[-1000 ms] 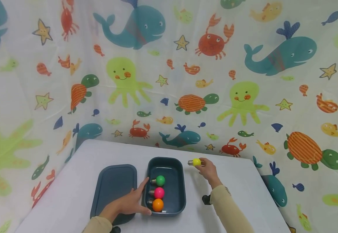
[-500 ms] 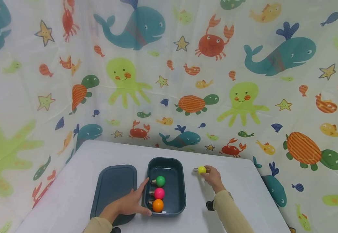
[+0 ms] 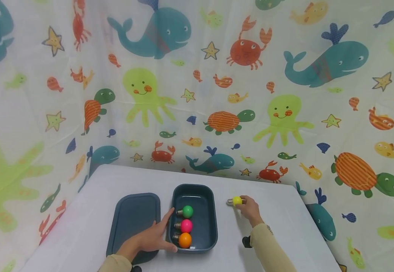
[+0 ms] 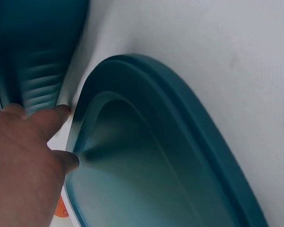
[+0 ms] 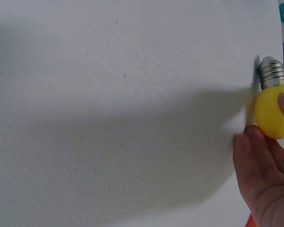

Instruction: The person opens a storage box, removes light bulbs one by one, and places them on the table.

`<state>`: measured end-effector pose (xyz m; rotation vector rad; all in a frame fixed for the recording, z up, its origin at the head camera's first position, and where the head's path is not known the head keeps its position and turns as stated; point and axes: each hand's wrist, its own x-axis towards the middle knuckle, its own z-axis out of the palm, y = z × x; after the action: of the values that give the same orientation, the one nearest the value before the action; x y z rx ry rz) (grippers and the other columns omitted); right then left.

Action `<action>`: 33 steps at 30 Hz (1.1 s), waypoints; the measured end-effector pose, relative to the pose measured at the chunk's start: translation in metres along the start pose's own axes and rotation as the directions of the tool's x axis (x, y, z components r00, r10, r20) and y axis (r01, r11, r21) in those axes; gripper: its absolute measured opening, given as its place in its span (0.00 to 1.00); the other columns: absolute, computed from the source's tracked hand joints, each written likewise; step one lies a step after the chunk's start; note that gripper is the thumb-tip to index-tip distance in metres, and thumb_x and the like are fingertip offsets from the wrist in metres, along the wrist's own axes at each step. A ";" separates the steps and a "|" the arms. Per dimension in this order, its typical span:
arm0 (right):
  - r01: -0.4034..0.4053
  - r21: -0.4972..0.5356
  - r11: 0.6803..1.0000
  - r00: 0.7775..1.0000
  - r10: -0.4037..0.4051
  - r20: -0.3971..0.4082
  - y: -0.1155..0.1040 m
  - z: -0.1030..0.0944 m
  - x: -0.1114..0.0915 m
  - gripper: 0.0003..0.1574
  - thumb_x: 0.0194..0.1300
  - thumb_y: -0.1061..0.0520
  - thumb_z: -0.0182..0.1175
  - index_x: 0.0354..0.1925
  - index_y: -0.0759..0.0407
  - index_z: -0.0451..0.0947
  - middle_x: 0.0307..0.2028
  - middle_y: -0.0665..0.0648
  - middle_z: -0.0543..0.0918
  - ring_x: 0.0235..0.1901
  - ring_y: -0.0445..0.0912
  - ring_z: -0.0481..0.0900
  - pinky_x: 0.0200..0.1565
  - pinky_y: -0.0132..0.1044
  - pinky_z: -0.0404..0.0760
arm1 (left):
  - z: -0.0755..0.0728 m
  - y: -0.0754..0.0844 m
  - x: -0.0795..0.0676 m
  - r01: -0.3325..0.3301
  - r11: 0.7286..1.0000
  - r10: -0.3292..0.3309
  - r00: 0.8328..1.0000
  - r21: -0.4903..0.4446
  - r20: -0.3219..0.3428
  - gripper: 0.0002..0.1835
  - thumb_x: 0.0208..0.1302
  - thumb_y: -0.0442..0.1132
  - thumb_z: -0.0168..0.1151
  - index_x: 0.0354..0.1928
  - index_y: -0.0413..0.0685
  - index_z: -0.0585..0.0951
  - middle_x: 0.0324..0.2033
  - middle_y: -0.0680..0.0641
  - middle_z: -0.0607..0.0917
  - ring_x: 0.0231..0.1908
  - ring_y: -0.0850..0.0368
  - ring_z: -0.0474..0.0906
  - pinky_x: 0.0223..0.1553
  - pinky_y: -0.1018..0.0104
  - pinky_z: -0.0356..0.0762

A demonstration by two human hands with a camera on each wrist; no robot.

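My right hand [image 3: 251, 212] pinches a yellow light bulb [image 3: 237, 200] by its round glass, low over the table to the right of the dark blue box [image 3: 211, 219]. In the right wrist view the thumb lies on the bulb and its metal screw base [image 5: 272, 73] points away from the palm. My left hand [image 3: 152, 237] spreads its fingers and thumb along the box's left side, touching its rim. Inside the box a green bulb [image 3: 187, 211], a pink bulb [image 3: 186, 226] and an orange bulb [image 3: 184, 240] lie in a row, screw bases to the left.
A flat dark blue lid [image 3: 137, 211] lies on the white table [image 3: 132, 175] left of the box, partly under the left hand in the head view. Behind the table hangs a curtain [image 3: 197, 94] printed with sea animals.
My right hand has moved right and toward me with the yellow bulb, down closer to the table. The left hand and the bulbs in the box have stayed put.
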<state>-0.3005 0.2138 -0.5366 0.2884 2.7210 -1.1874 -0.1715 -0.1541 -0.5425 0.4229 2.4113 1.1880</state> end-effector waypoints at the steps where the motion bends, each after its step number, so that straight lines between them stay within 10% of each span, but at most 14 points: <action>1: 0.001 -0.008 1.000 1.000 -0.001 -0.001 0.000 0.000 0.000 0.31 0.64 0.62 0.63 0.62 0.71 0.68 0.58 0.73 0.74 0.54 0.62 0.75 0.55 0.52 0.78 | 0.000 0.000 0.000 0.000 1.000 0.000 1.000 -0.001 0.001 0.67 0.49 0.60 0.74 0.77 0.50 0.36 0.74 0.34 0.53 0.69 0.29 0.55 0.63 0.24 0.35; 33: 0.024 -0.092 0.995 0.999 -0.021 0.032 0.001 -0.008 0.004 0.37 0.62 0.57 0.67 0.65 0.68 0.66 0.59 0.73 0.74 0.58 0.64 0.72 0.57 0.57 0.75 | 0.000 0.002 -0.001 -0.008 1.000 0.008 1.000 0.003 -0.003 0.68 0.49 0.60 0.74 0.77 0.49 0.36 0.74 0.34 0.53 0.68 0.29 0.56 0.63 0.24 0.35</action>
<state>-0.3047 0.2203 -0.5329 0.2265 2.7494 -1.0587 -0.1703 -0.1534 -0.5411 0.4323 2.4162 1.1896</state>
